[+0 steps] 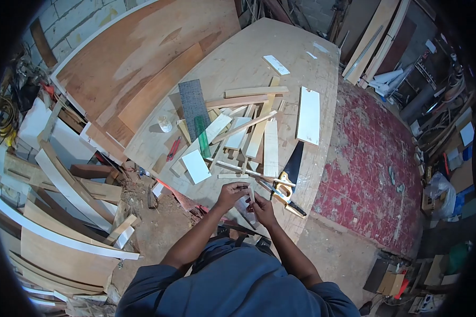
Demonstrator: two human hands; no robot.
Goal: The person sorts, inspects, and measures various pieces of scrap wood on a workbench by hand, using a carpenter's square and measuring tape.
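My left hand [232, 195] and my right hand [263, 209] are close together above the near edge of the wooden table. A small pale strip of wood [251, 193] stands up at the fingers of my right hand, which are closed on it. The fingers of my left hand are pinched together; what they hold, if anything, is too small to make out. Just beyond my hands lies a short wood piece [232, 176]. A handsaw with a yellow-and-white handle [283, 187] lies to the right of them, its dark blade pointing away.
Several wood strips [262, 127] are piled mid-table [238, 58], with a green ruler [201, 136] and a dark grey rectangular sheet [190, 100]. A red utility knife [173, 148] and a plastic cup [164, 124] lie left. A white board [308, 116] lies right. Timber offcuts crowd the left floor.
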